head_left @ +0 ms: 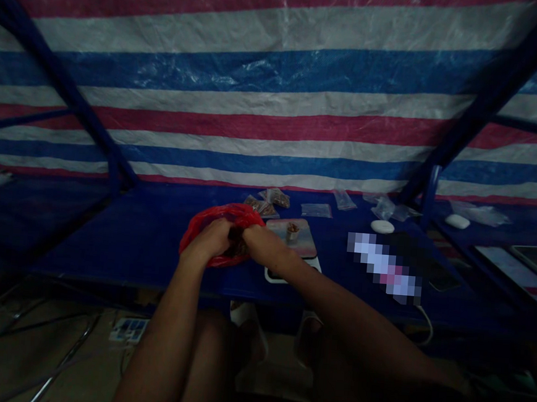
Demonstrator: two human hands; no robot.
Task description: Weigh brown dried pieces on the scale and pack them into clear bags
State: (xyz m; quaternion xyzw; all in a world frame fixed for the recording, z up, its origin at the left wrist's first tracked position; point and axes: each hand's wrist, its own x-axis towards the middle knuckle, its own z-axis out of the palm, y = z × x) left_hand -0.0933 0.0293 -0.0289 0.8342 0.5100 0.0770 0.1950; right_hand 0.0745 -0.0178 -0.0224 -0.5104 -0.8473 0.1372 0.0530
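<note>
A red plastic bag [230,215] lies on the blue table [145,234] in front of me, with brownish contents showing in its mouth. My left hand [209,240] grips the bag's near left edge with closed fingers. My right hand [251,235] reaches into the bag's opening from the right; its fingers are hidden inside. Just right of the bag stands a small scale [293,243] with a small brown heap [293,229] on its platform.
Behind the scale lie small filled packets [268,202] and clear empty bags [317,210]. A white round object [382,226], a dark phone [413,256] and a cable sit to the right. A striped tarp hangs behind. A power strip [128,329] lies on the floor.
</note>
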